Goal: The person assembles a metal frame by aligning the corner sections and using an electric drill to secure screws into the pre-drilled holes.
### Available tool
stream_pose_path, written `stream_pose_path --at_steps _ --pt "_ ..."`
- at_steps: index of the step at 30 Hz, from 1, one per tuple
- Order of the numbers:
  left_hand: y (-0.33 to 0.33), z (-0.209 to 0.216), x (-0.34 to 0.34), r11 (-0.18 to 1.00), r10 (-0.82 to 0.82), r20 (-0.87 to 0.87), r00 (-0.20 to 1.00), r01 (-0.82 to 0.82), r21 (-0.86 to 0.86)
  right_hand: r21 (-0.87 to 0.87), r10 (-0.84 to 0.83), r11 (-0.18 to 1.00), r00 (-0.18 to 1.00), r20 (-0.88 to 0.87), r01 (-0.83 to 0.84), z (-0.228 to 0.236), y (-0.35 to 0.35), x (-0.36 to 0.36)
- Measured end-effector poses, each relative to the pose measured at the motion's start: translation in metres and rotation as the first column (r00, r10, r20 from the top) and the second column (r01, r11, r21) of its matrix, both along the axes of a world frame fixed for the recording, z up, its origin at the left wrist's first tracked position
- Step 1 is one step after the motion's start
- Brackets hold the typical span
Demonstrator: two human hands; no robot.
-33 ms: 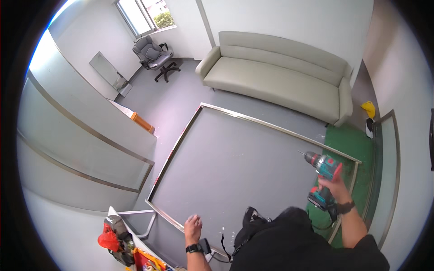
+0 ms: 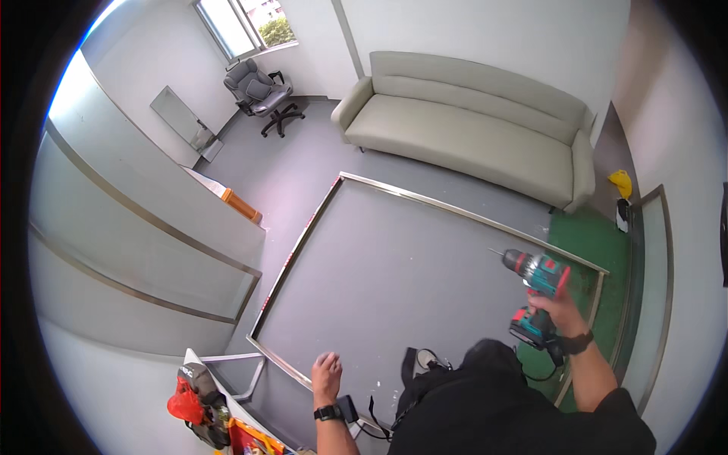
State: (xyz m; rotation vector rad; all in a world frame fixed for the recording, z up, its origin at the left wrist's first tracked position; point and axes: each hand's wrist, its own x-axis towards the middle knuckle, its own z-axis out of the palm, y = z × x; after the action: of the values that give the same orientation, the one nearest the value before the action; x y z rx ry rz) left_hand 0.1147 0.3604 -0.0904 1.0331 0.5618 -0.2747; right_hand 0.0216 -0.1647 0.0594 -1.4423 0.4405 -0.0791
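Observation:
My right hand [image 2: 560, 309] is wrapped round the grip of a teal, red and black cordless drill [image 2: 537, 273]. Its thin bit points left, above the floor inside a large rectangular metal frame [image 2: 440, 202]. Near the frame's lower left side is my left hand [image 2: 327, 373], its fingers curled together. Whatever may be inside those fingers is hidden. A small dark box [image 2: 348, 409] with a cable is at the left wrist, beside a black watch.
A beige sofa [image 2: 462, 133] stands beyond the frame, and a grey office chair [image 2: 259, 89] is at the far left. Partition panels [image 2: 144, 220] rise on the left. A white stand [image 2: 220, 383] at lower left carries a red and grey bag [image 2: 199, 398]. Green flooring [image 2: 580, 227] lies right.
My right hand and the drill have shifted slightly left. One foot has moved a little and shows more beside my dark trousers. My left hand stays curled, slightly higher.

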Motion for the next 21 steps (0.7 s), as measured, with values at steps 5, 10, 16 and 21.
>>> stream_pose_path --at_steps 5,10,16,21 --pt "-0.040 0.085 0.146 0.984 -0.135 0.287 0.948 0.094 0.152 0.390 0.338 0.857 0.939 0.069 -0.337 0.026 0.091 0.175" --pt "-0.058 0.144 0.289 0.945 -0.070 0.312 0.947 0.164 -0.285 0.650 0.516 0.583 0.840 0.168 -0.488 0.007 0.162 0.342" --pt "-0.010 0.170 0.459 0.950 0.000 0.392 0.920 0.122 -0.286 0.614 0.699 0.492 0.700 0.144 -0.617 -0.002 0.249 0.536" --pt "0.034 0.170 0.591 0.948 0.117 0.351 0.929 0.002 -0.319 0.607 0.775 0.457 0.626 0.088 -0.650 0.008 0.299 0.688"
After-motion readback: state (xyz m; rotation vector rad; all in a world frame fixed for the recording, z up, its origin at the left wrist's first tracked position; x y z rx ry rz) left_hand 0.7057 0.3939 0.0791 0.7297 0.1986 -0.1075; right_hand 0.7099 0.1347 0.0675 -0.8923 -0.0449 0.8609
